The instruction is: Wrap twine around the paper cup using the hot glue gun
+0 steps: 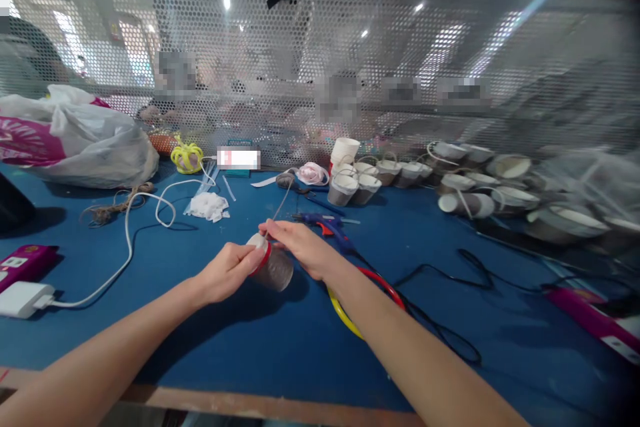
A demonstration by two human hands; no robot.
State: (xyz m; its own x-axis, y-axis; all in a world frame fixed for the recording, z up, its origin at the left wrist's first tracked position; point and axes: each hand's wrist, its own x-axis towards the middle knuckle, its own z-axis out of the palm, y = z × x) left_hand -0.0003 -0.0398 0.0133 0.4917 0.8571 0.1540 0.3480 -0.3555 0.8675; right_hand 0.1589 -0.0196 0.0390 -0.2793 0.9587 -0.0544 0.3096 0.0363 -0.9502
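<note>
A small cup [278,271] lies tilted in my left hand [225,272], whose thumb and fingers close on its white, red-banded end. The rest of the cup is grey-brown. My right hand [299,243] pinches a thin grey cord [283,205] at the cup's white end. The cord runs taut up to a small dark ball of cord [285,179] farther back on the table. Just right of my right hand lies a blue glue gun [327,221] with a red trigger. My right forearm partly covers a red and yellow ring [345,313].
Several grey buckets with white rims [344,188] stand at the back and right. On the left are a plastic bag [100,140], white scraps [209,207], brown twine [113,205] and a white cable [129,240]. Black cable [445,281] loops at right. A perforated screen [280,40] borders the back.
</note>
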